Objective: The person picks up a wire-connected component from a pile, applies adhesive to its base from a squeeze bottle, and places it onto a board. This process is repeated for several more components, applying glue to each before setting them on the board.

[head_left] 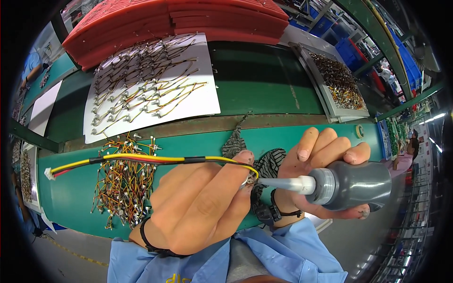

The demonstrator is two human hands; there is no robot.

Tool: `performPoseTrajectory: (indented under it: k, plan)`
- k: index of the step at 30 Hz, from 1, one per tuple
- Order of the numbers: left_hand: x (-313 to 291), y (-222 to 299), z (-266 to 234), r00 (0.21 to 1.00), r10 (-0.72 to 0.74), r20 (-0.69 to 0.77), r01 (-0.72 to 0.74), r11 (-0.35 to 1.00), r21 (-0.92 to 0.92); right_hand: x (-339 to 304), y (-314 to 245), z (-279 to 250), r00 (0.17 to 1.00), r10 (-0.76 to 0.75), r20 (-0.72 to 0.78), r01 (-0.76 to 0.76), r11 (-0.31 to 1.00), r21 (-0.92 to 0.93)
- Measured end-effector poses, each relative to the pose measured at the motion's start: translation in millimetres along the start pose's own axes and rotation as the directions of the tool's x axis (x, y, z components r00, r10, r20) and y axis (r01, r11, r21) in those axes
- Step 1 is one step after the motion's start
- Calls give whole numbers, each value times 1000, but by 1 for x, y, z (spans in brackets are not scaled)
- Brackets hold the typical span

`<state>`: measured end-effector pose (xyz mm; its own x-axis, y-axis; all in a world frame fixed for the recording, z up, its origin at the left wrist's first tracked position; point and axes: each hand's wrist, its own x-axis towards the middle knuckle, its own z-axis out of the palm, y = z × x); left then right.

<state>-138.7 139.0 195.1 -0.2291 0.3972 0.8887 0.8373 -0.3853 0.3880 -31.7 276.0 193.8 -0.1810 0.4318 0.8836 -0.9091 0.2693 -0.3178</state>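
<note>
My left hand pinches a small round metal part, seemingly a potentiometer, between thumb and fingertips. Its yellow, red and black wire lead stretches out to the left and ends in a white plug. Black sleeving wraps the lead in places. Lying on its side in my right hand is a squeeze bottle with dark contents, a clear collar and a white tapered nozzle. The nozzle tip meets the part at my left fingertips; the exact contact spot is hidden.
Left of my hands, a tangled heap of wired parts covers some of the green mat. Beyond, a white sheet carries rows of them, before stacked red foam. A filled tray, tape roll and striped cloth lie around.
</note>
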Motion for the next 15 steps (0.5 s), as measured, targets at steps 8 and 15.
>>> performPoseTrajectory:
  k: [8, 15]
  plan:
    - [1, 2, 0, 1000, -6, 3, 6, 1000, 1, 0, 2, 1, 1000, -15, -10, 15, 999, -37]
    - [-1, -1, 2, 1000, 22, -22, -22, 1000, -15, -1, 2, 3, 999, -21, -29, 21, 1000, -7]
